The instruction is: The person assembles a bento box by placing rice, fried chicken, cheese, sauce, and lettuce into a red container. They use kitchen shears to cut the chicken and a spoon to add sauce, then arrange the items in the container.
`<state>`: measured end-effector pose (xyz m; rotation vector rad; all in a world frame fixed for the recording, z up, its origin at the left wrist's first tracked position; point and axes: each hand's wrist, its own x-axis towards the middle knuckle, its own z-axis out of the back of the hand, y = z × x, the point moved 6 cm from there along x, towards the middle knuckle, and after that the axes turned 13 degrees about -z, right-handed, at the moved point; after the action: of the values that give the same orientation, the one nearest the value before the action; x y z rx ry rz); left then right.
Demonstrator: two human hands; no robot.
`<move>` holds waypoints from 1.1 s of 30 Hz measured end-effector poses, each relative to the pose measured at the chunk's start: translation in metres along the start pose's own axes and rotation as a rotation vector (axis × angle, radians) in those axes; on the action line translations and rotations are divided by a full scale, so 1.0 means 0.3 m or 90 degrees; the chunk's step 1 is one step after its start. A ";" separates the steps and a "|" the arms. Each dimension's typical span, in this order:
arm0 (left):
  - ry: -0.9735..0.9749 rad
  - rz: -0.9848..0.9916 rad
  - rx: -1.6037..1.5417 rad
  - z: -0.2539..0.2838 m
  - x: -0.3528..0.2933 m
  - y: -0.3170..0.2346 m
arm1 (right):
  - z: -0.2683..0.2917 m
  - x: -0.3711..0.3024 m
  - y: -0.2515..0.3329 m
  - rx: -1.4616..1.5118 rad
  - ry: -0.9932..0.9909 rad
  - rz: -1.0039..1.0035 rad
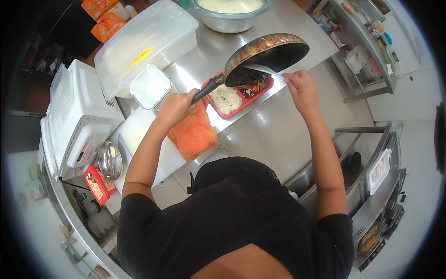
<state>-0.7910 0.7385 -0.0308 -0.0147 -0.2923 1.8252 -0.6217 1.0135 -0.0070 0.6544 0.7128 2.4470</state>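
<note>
My left hand [178, 109] is closed round the black handle of a frying pan [265, 46]. The pan is tipped on its side above a red divided food tray [238, 110], its dark inside facing me. Between the fingers of my right hand [300, 89] is a pale utensil [264, 69], perhaps a spoon or fork; its far end reaches into the pan. White rice [225, 99] with dark flecks fills one compartment of the tray. Dark, saucy food [253, 88] lies in the other, partly hidden by the pan.
An orange cloth [193, 133] lies by the counter's near edge, beside a white cutting board [160, 160]. Left of the tray stand a small white tub [150, 87], a large lidded clear bin [144, 46] and a metal bowl [109, 160]. A large bowl [231, 17] stands at the back.
</note>
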 end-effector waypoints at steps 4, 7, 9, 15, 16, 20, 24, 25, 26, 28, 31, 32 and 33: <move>0.012 -0.020 0.021 0.002 0.004 0.005 | -0.047 -0.033 0.001 -0.030 0.034 0.019; -0.014 -0.024 0.031 0.007 0.004 0.011 | -0.039 -0.041 -0.011 -0.069 0.048 -0.003; -0.017 -0.031 0.036 0.005 0.003 0.012 | -0.023 -0.039 -0.012 -0.076 0.042 -0.016; -0.032 -0.061 0.041 0.014 -0.015 -0.002 | -0.040 -0.056 0.022 -0.144 0.058 0.008; -0.025 -0.048 0.038 0.013 -0.017 0.000 | -0.036 -0.062 0.024 -0.147 0.061 0.013; -0.031 -0.018 0.033 0.019 -0.025 -0.004 | -0.009 -0.065 0.014 -0.129 0.041 -0.037; -0.066 -0.028 0.038 0.036 -0.024 -0.019 | -0.023 -0.063 0.031 -0.135 0.039 -0.025; -0.053 -0.023 0.048 0.034 -0.024 -0.019 | -0.030 -0.066 0.036 -0.145 0.042 -0.018; -0.042 -0.018 0.057 0.034 -0.027 -0.020 | -0.036 -0.070 0.032 -0.163 0.055 -0.028; -0.046 -0.012 0.060 0.035 -0.033 -0.025 | -0.026 -0.082 0.032 -0.144 0.049 -0.003; -0.075 0.013 0.038 0.034 -0.039 -0.027 | -0.014 -0.100 -0.005 -0.104 0.057 -0.051; -0.074 0.038 0.026 0.029 -0.044 -0.025 | -0.010 -0.106 -0.014 -0.076 0.052 -0.052; -0.080 0.059 0.018 0.027 -0.049 -0.023 | -0.014 -0.112 -0.039 -0.074 0.058 -0.106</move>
<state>-0.7818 0.7245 -0.0238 0.1084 -0.3593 1.9250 -0.5947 1.0012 -0.0273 0.4237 0.6285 2.3552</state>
